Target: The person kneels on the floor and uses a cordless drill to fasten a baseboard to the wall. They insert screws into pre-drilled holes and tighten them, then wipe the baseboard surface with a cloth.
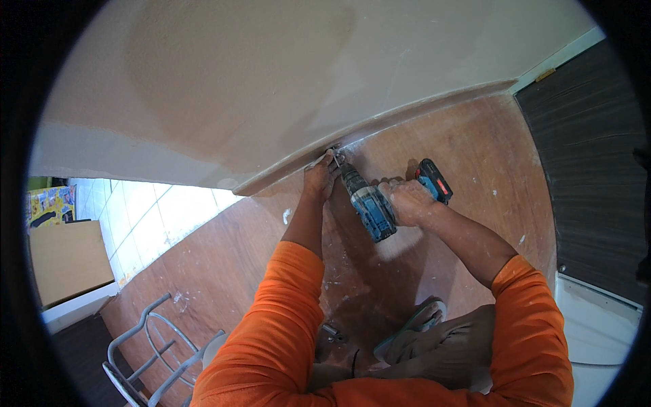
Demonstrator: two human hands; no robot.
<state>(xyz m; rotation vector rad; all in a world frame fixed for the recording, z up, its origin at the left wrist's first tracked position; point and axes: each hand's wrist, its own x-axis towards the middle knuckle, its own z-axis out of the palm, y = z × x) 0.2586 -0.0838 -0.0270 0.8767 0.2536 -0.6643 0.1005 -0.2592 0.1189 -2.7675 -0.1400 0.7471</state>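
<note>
Drill (371, 211) sits in the right grip (411, 203), curled closed around it beside its battery (434, 181).

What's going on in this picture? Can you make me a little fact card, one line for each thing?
Right hand: grips a blue and black power drill
Left hand: low by the baseboard, near the drill's front end; its exact grip is unclear
Sleeves: orange
Floor: reddish-brown, with pale specks
Lower left: grey metal tube frame
</note>
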